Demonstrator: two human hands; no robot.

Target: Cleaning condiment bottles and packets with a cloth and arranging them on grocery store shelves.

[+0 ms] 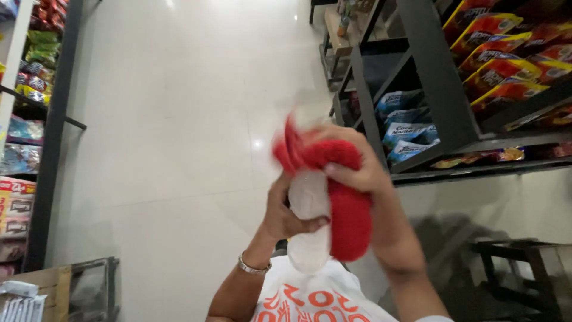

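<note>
Gripping with both hands, the person holds a clear plastic bottle (308, 226) upright at chest height, long axis running near vertical with a slight lean, base pointing down toward the white shirt with orange print (310, 298). Left hand (286, 214) wraps the bottle's middle from the left side; its fingers (310, 224) curl narrow across the front of the clear wall, thumb side hidden behind. A metal bracelet (253, 266) sits on that wrist. Right hand (351, 167) comes in from above and to the right, closed over a red cloth (345, 203), thick and fuzzy, pressed against the bottle's upper part and right flank. The cloth hangs down the right side of the bottle below the right fingers and bunches above them; its top edge is motion-blurred, so the bottle's neck and cap cannot be made out. Both hands touch the bottle or the cloth on it; the left is the one in direct contact with the bare plastic. Contents of the bottle: looks clear or empty, cannot tell which. Beyond the fingers, a pale tiled floor (179, 131). Right of them, a dark shelf rack (429, 89) holding red and yellow snack packets (500, 65) above and blue packets (408, 119) lower. Far left, more shelving with packaged goods (18, 203).
</note>
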